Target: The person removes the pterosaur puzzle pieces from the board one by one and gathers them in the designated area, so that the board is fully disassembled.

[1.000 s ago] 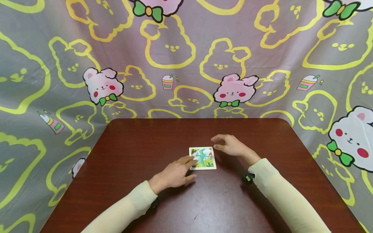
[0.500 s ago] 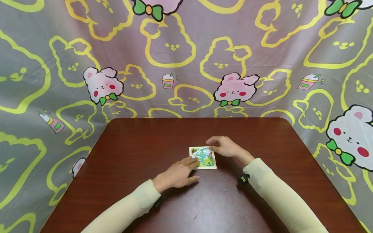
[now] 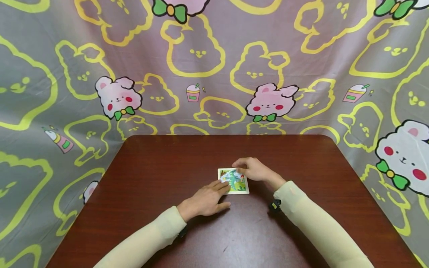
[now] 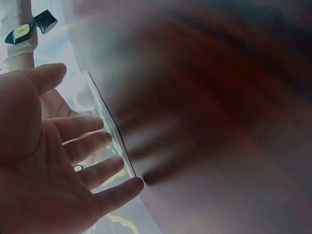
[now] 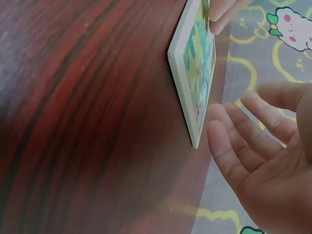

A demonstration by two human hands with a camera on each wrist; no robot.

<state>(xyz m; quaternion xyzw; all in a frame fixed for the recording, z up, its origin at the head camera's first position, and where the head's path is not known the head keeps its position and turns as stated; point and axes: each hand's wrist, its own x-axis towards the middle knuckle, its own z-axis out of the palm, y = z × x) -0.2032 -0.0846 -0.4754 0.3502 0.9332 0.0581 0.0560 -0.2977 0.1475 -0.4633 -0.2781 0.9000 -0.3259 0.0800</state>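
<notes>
A thin square picture board (image 3: 238,186) with a white border and a green dinosaur scene lies flat on the table. My left hand (image 3: 204,200) has its extended fingers over the board's left part, covering some of the picture. In the left wrist view the left hand's fingers (image 4: 100,173) are spread along the board's edge (image 4: 116,131). Over the far right corner hovers my right hand (image 3: 254,169), its fingers loosely bent. The right wrist view shows the right hand (image 5: 268,151) beside the board (image 5: 195,63), with a small gap and nothing held.
The dark brown wooden table (image 3: 161,160) extends around the board on all sides. A grey curtain (image 3: 214,85) with yellow outlines and cartoon rabbits hangs behind and beside it. A dark band device (image 3: 275,205) sits on the right wrist.
My right hand has moved left, from beside the board to over its far right corner. The left hand has slid slightly right, further onto the picture. The board stays in place.
</notes>
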